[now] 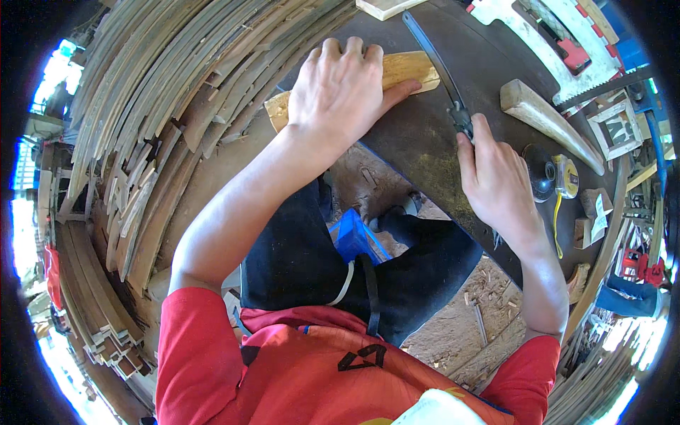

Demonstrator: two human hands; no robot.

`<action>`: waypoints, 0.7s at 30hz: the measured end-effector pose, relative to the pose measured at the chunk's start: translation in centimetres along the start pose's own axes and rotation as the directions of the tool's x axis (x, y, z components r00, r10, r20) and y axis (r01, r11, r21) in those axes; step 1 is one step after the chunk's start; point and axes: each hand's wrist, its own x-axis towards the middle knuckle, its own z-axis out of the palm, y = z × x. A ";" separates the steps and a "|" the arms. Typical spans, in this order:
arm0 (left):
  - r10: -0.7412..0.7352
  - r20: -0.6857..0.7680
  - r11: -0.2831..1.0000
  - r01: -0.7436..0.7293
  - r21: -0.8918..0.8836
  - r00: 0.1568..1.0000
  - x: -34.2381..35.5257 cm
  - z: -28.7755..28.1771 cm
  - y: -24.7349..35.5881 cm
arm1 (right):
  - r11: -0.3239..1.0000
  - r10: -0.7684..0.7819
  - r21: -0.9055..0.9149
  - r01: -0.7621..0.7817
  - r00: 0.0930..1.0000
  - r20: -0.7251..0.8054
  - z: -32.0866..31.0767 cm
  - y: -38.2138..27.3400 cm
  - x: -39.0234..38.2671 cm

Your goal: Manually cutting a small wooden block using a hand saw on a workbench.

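**At the upper centre of the frame, a honey-yellow, rough-sided piece of wood (411, 69) lay beneath a clasping left hand (336, 85)**

In the upper middle of the frame, the piece of wood slanted over the corner of a dark brown, worn tabletop (418, 159), its left end reaching past the edge. The left hand grasped it from above, fingers bent over the far side and thumb stretched along the near side toward the right end. Just beside that end stood a long, slim, dark metal blade (438, 64); whether the two touched, I could not tell. The right hand (499, 173), right of centre, was clenched around the blade's lower end.

Farther right, a tapered, pale wooden billet (549, 124) lay on the tabletop. Below it were a round, glossy black object (539, 173) and, just beside that, a yellow tape measure (567, 176) with some of its tape drawn out. A white panel with red edging (577, 74) filled part of the upper right.

Long, thin brown wooden strips (191, 49) were heaped across the upper left. Lower down, a red shirt (290, 368) and black trousers (297, 262) showed, with wood scraps strewn over a brown floor (482, 297).
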 end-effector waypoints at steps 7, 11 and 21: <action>0.063 -0.009 0.998 -0.063 0.012 0.998 0.0 0.3 -0.2 | 0.999 0.016 -0.038 -0.015 1.000 0.025 -1.1 -0.1 -1.4; 0.122 -0.020 0.992 -0.121 0.035 0.992 0.0 0.2 -0.2 | 1.000 -0.024 0.012 0.025 0.999 -0.023 -0.8 0.6 -0.5; 0.111 -0.007 0.990 -0.110 0.084 0.994 0.1 0.1 -0.1 | 0.998 0.007 -0.063 0.000 0.993 0.119 -3.6 -0.6 -2.3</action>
